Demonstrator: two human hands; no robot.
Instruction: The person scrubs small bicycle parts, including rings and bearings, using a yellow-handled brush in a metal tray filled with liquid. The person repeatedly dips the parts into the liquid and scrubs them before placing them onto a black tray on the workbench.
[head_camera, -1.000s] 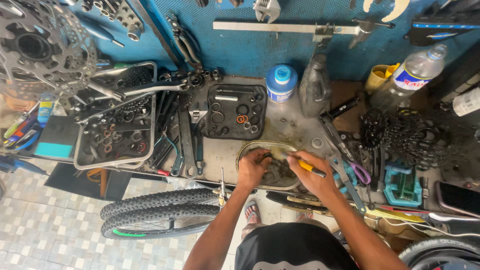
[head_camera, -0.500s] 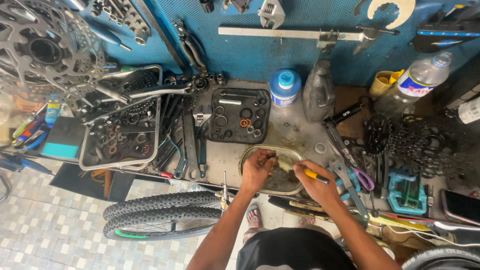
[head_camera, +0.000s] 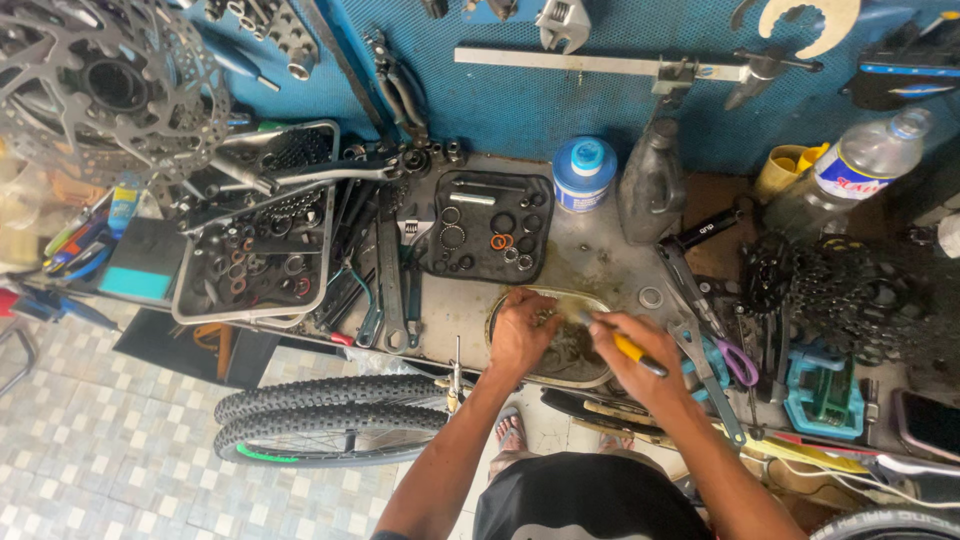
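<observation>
Over a cluttered workbench, the left hand grips a small part inside the oval metal dish, while the right hand, fingers closed on a yellow-handled tool, angles it leftward toward that part.

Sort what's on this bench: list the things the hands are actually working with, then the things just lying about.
In use:
left hand in the oval metal dish
right hand holding the yellow-handled tool over the dish

Lying about:
black parts tray
blue-capped tub
grey bottle
wrenches
sprocket cassette
knobby tyres
</observation>
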